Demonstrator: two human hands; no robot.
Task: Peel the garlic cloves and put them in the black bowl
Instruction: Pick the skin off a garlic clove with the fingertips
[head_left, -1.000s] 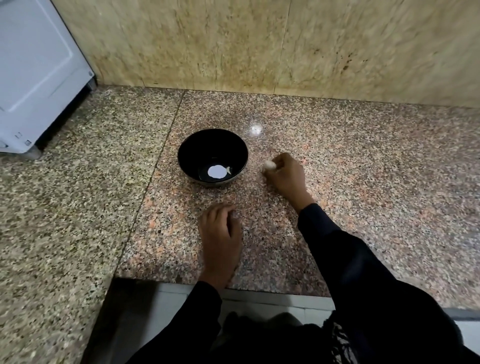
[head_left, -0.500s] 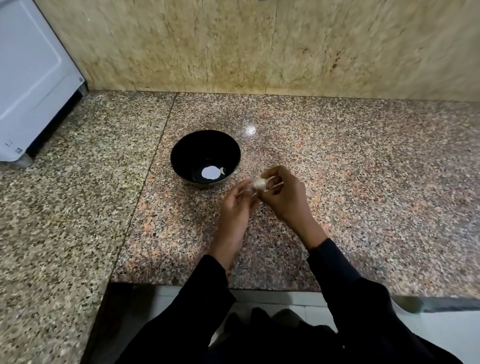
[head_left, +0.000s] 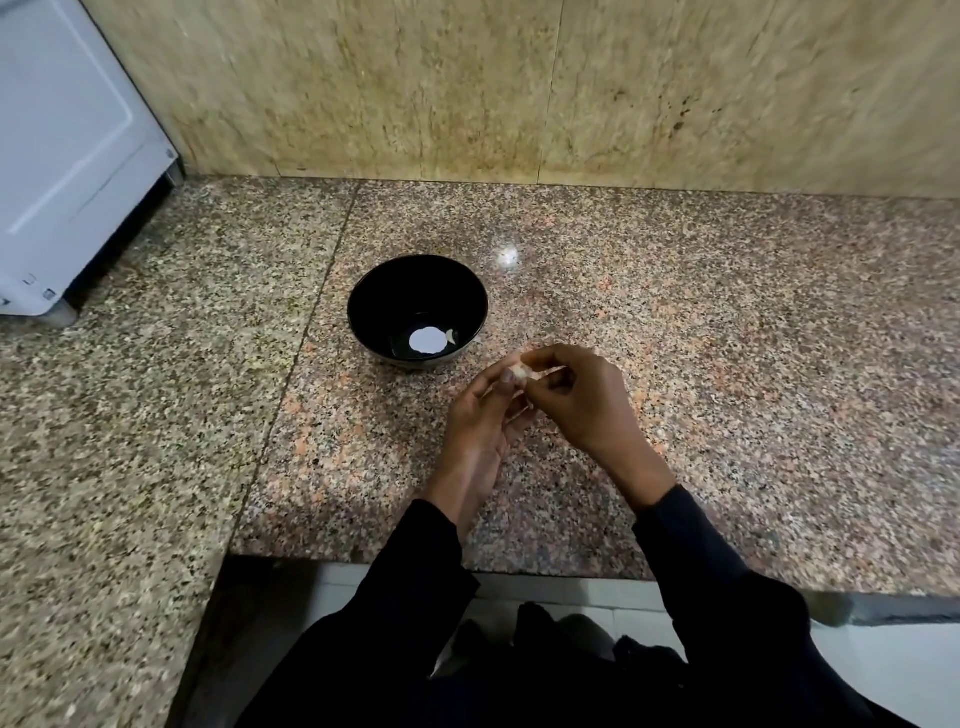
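Observation:
A black bowl (head_left: 418, 310) stands on the granite counter (head_left: 675, 364), with a white round patch and a small pale piece at its bottom. Just right of it and nearer to me, both hands meet over the counter. A pale garlic clove (head_left: 519, 372) is pinched between the fingertips of my left hand (head_left: 480, 431) and my right hand (head_left: 582, 400). A thin strip of skin sticks out to the right of the clove under my right fingers. Most of the clove is hidden by the fingers.
A white appliance (head_left: 62, 156) stands on the counter at the far left. A beige stone wall (head_left: 519, 88) closes the back. The counter's front edge (head_left: 467, 564) runs just below my forearms, with a pale floor beneath.
My right hand lifted the clove from the counter beside the bowl and drew it toward me. My left hand rose off the counter and joined it on the clove.

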